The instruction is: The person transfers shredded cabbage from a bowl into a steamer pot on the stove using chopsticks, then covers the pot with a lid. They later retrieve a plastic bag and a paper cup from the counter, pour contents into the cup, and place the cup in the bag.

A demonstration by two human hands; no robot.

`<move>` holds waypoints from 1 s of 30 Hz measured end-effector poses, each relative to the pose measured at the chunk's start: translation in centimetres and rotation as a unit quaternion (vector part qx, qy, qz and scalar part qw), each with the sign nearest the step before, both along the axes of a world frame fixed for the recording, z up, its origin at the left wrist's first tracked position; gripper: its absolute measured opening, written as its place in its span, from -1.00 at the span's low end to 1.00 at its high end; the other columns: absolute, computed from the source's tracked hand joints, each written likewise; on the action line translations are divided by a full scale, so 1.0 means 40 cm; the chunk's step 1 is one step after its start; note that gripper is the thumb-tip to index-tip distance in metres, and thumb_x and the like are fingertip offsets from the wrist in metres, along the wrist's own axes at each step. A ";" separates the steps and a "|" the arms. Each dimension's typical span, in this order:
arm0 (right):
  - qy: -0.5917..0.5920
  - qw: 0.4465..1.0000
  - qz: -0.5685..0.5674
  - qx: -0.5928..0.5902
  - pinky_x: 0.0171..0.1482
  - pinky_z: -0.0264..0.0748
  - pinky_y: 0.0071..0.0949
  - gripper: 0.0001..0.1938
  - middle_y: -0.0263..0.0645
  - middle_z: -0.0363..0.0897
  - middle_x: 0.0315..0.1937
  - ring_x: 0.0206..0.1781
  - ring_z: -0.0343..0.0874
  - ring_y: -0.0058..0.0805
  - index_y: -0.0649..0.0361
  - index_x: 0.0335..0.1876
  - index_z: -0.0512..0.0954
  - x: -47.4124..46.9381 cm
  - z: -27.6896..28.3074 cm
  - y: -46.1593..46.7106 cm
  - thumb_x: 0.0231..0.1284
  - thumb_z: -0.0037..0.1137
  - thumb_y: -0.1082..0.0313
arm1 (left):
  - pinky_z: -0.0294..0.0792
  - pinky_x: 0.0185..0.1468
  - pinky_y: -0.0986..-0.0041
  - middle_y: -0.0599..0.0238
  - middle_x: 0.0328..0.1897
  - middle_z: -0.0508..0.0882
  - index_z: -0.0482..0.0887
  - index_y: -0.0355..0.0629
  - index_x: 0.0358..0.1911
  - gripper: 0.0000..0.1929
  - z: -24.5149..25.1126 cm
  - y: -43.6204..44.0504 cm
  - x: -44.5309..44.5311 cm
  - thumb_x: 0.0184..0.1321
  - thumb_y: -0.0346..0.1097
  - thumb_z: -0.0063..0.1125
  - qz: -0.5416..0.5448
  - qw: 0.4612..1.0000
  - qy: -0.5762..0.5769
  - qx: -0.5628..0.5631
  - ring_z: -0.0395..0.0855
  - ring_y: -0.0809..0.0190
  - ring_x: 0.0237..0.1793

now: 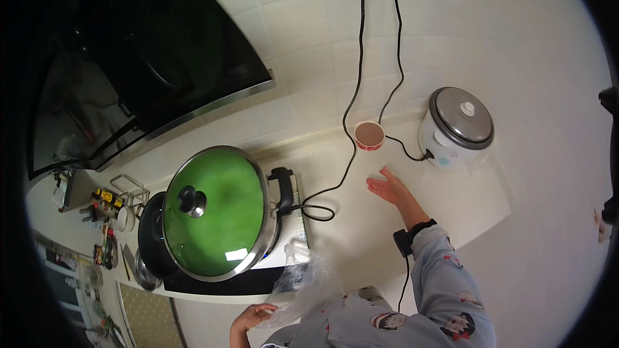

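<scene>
My left hand (254, 316), low in the view, grips the edge of a clear plastic bag (307, 282), which hangs at the counter's front edge. My right hand (388, 188) is over the pale countertop (358, 222) with fingers spread and nothing in it. Above that hand, near the wall, stands a small red and white cup (370, 136). To its right is a white rice cooker (447, 147) with a closed metal lid. On the left a large pot with a glass lid (217, 212) stands on a cooker; its inside looks bright green.
Black power cords (360, 58) run down the tiled wall and across the counter. A dark range hood (193, 58) hangs at upper left. Beside the large pot is a black pan (152, 241). Bottles (109, 197), a knife (129, 258) and a metal bowl (144, 273) are farther left.
</scene>
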State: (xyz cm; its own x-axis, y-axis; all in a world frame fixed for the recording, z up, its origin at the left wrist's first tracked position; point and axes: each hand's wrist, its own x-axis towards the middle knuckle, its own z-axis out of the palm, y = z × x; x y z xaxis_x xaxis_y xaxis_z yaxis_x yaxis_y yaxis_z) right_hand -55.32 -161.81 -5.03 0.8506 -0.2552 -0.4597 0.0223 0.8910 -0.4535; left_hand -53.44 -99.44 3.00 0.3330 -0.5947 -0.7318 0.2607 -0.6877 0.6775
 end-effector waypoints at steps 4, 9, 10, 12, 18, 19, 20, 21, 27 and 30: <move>-0.021 0.998 -0.040 0.048 0.29 0.34 -0.02 -0.19 0.29 0.14 0.23 0.23 0.33 0.04 -0.07 0.40 -0.11 0.128 -0.116 -0.132 0.22 0.20 0.00 | 0.33 -0.08 0.61 0.42 -0.16 0.62 0.54 -0.28 0.13 -0.58 0.052 -0.029 -0.148 0.15 -0.56 0.15 0.149 0.986 0.076 -0.019 0.49 0.46 -0.19; -0.017 0.995 -0.091 0.033 0.24 0.41 -0.04 -0.31 0.18 0.21 0.16 0.16 0.38 -0.01 -0.21 0.29 0.00 0.243 -0.170 -0.183 0.20 0.21 0.01 | 0.32 0.09 0.49 0.25 0.07 0.59 0.48 -0.32 0.17 -0.43 0.104 -0.069 -0.247 0.01 -0.39 0.30 0.249 0.966 0.068 -0.010 0.52 0.33 -0.02; -0.039 0.995 -0.088 0.023 0.23 0.43 -0.05 -0.33 0.16 0.23 0.15 0.15 0.40 -0.01 -0.21 0.27 0.01 0.260 -0.172 -0.186 0.20 0.22 0.01 | 0.32 0.12 0.44 0.24 0.14 0.55 0.45 -0.32 0.19 -0.33 0.112 -0.078 -0.263 -0.09 -0.32 0.37 0.269 0.959 0.078 -0.036 0.51 0.28 0.02; -0.049 0.993 -0.101 0.023 0.22 0.45 -0.06 -0.37 0.08 0.25 0.17 0.15 0.41 0.00 -0.21 0.24 0.07 0.281 -0.174 -0.194 0.19 0.22 0.01 | 0.31 0.14 0.42 0.26 0.19 0.52 0.42 -0.30 0.22 -0.17 0.113 -0.095 -0.289 -0.29 -0.29 0.47 0.332 0.931 0.115 -0.101 0.48 0.27 0.06; -0.076 0.991 -0.108 0.026 0.17 0.51 -0.07 -0.45 -0.07 0.32 0.18 0.14 0.46 -0.08 -0.18 0.17 0.11 0.306 -0.179 -0.224 0.21 0.21 0.07 | 0.30 0.16 0.42 0.27 0.20 0.51 0.42 -0.29 0.22 -0.19 0.070 -0.114 -0.297 -0.25 -0.28 0.46 0.293 0.950 0.071 -0.077 0.47 0.29 0.07; -0.079 0.991 -0.103 0.022 0.17 0.51 -0.07 -0.46 -0.09 0.33 0.17 0.14 0.46 -0.09 -0.18 0.17 0.13 0.308 -0.180 -0.229 0.21 0.21 0.08 | 0.30 0.17 0.42 0.28 0.20 0.51 0.42 -0.29 0.22 -0.19 0.062 -0.113 -0.297 -0.24 -0.28 0.46 0.286 0.953 0.063 -0.075 0.47 0.29 0.07; -0.079 0.992 -0.103 0.006 0.17 0.52 -0.08 -0.48 -0.11 0.34 0.17 0.14 0.47 -0.10 -0.18 0.17 0.14 0.307 -0.180 -0.231 0.22 0.20 0.09 | 0.29 0.17 0.42 0.28 0.20 0.51 0.42 -0.29 0.23 -0.19 0.056 -0.111 -0.301 -0.24 -0.28 0.45 0.280 0.955 0.057 -0.076 0.46 0.30 0.07; -0.080 0.992 -0.096 0.021 0.17 0.52 -0.08 -0.48 -0.11 0.35 0.17 0.14 0.47 -0.09 -0.18 0.17 0.15 0.309 -0.180 -0.235 0.22 0.20 0.09 | 0.29 0.17 0.42 0.28 0.20 0.51 0.42 -0.29 0.23 -0.20 0.048 -0.107 -0.303 -0.23 -0.28 0.45 0.273 0.957 0.050 -0.083 0.46 0.30 0.07; -0.074 0.994 -0.078 0.029 0.19 0.51 -0.05 -0.47 -0.12 0.35 0.18 0.16 0.46 -0.05 -0.16 0.19 0.17 0.304 -0.176 -0.247 0.20 0.22 0.13 | 0.14 0.33 0.36 0.27 0.29 0.43 0.37 -0.22 0.28 -0.28 0.050 -0.113 -0.319 -0.03 -0.26 0.34 0.225 0.972 0.072 0.002 0.36 0.28 0.23; -0.075 0.993 -0.086 0.038 0.21 0.49 -0.01 -0.46 -0.12 0.34 0.20 0.18 0.44 -0.02 -0.15 0.20 0.18 0.307 -0.181 -0.253 0.20 0.24 0.16 | 0.30 0.10 0.49 0.17 0.10 0.60 0.53 -0.33 0.13 -0.54 0.080 -0.136 -0.320 0.11 -0.42 0.24 0.289 0.952 0.058 -0.088 0.54 0.32 -0.02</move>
State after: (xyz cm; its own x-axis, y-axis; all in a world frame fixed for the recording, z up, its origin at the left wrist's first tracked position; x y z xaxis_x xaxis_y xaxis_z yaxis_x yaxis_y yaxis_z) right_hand -43.03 -171.94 -12.29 0.8574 -0.3720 -0.3555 0.2392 0.8998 -0.3648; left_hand -66.24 -104.88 6.18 0.5649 -0.4539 -0.6891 0.6406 -0.2851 0.7129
